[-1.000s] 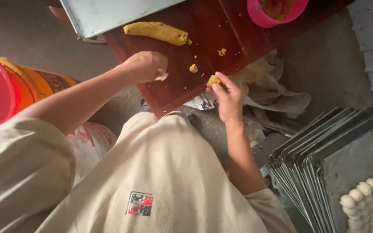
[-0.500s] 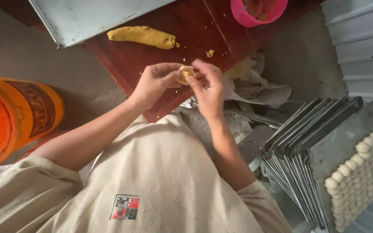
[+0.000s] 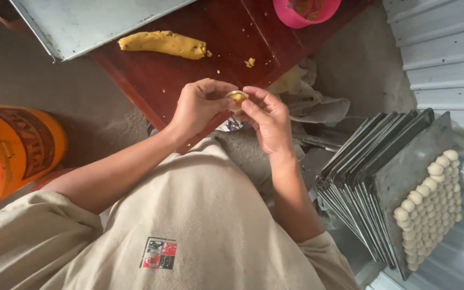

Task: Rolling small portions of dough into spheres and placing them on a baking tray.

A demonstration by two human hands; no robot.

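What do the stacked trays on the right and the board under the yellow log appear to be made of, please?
The stacked trays look like thin sheet metal, dull grey with a matte sheen. The board looks like wood with a glossy reddish-brown finish. The yellow log looks like soft dough.

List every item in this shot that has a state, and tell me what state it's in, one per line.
Left hand: closed on the small yellow dough piece.
Right hand: fingers pinching the same piece.
Long yellow dough log: lying loose on the dark red wooden board.
Pink plastic bowl: upright, contents unclear.
Stacked grey metal trays: leaning on edge.
Front tray's pale dough balls: set in rows.
Orange plastic bucket: standing on the floor.
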